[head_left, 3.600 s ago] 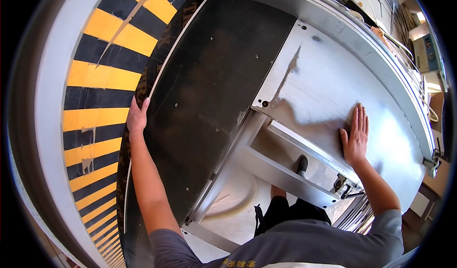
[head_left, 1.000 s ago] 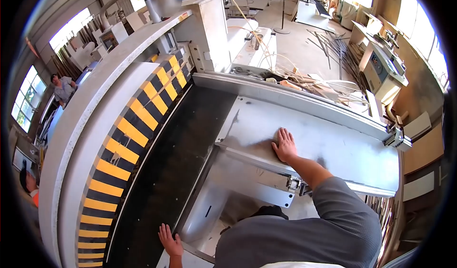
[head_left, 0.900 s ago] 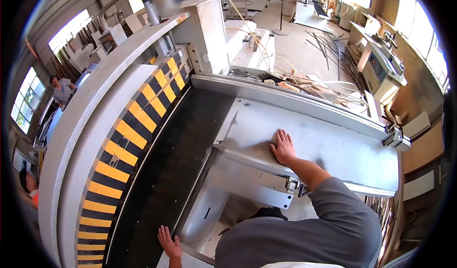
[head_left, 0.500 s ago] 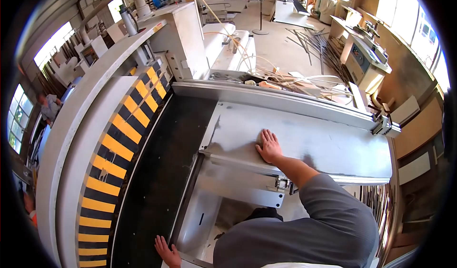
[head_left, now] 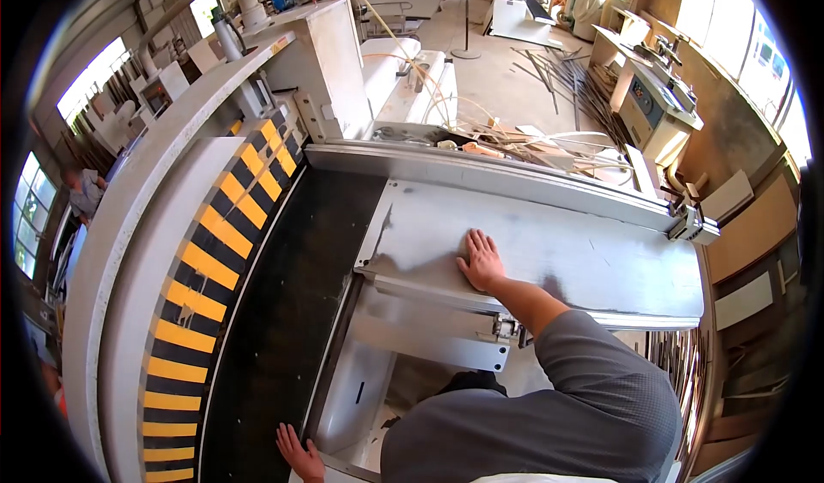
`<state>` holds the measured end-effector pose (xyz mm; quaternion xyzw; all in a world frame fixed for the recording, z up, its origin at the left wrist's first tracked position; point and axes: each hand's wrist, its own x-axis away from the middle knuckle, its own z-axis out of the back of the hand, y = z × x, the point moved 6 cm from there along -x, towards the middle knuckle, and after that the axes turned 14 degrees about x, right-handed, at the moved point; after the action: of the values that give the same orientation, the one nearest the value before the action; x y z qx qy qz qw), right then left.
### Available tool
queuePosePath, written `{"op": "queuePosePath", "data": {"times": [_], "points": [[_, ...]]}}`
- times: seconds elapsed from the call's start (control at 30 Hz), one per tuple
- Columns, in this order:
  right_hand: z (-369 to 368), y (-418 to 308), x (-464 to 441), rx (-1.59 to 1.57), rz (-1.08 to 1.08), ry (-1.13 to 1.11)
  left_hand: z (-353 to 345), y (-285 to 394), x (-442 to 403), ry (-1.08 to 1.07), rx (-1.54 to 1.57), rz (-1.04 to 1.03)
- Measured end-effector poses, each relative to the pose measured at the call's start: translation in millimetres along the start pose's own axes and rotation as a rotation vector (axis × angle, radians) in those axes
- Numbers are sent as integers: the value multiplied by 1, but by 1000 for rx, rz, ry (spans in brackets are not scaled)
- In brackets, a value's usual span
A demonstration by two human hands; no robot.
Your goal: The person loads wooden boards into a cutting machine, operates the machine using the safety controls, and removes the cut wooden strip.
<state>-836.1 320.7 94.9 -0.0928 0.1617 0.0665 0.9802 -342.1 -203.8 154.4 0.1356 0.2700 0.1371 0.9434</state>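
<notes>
"Left hand (head_left: 300, 459) has left the striped guard (head_left: 184, 337): fingers spread, black panel (head_left: 279, 328) beneath them."

"Right hand (head_left: 484, 267)?"

"Open too, metal table (head_left: 609, 260) under its palm. Best keep pressure light, even."

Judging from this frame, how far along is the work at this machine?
Done: no finished piece shows, so nothing can be confirmed as complete. In hand: the right hand lies flat on the metal table, and the left hand is at the near end of the black surface; neither grips anything. Left: probably any handling of a piece; how much, I cannot tell.
</notes>
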Motion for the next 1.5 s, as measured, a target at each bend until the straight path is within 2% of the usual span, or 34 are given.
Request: {"op": "queuePosePath", "data": {"times": [0.07, 0.2, 0.57, 0.77, 1.5], "points": [[12, -5, -2, -9, -3, -5, 13, 2, -1, -129, -25, 197], [29, -5, -3, -12, -1, -1, 29, -10, -2, -145, -38, 204], [71, -8, -11, -12, 9, -16, 85, 22, -23, -186, -78, 251], [77, -13, -15, -52, -7, -59, 100, 21, -29, -174, -48, 149], [81, -18, -19, -25, 4, -71, 113, 21, -38, -172, -92, 130]]}}
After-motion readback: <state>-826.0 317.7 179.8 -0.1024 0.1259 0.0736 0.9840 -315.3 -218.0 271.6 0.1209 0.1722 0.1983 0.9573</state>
